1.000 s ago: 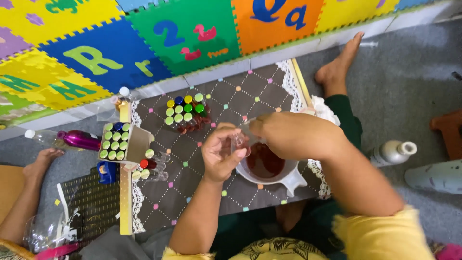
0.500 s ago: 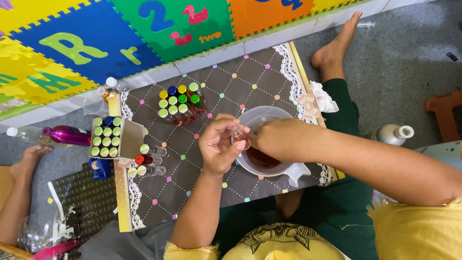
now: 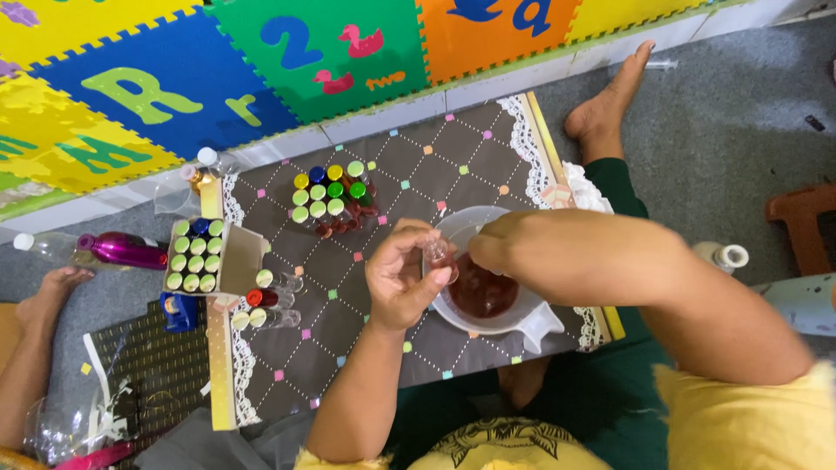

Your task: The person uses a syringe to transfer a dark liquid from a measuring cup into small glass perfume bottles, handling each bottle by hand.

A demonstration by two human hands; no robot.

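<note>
Both hands (image 3: 453,261) around small vial (image 3: 438,252)

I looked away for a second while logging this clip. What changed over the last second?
Little changed. The left hand keeps pinching the small clear vial at the rim of the jug of dark red liquid, and the right hand stays at its mouth. The capped vials and the box lie as before.

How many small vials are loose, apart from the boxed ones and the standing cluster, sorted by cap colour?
red-capped vial, lying by the cardboard box: 1
pale-green-capped vials, lying by the box: 3
clear vial, held in the left hand: 1
Total: 5
</note>
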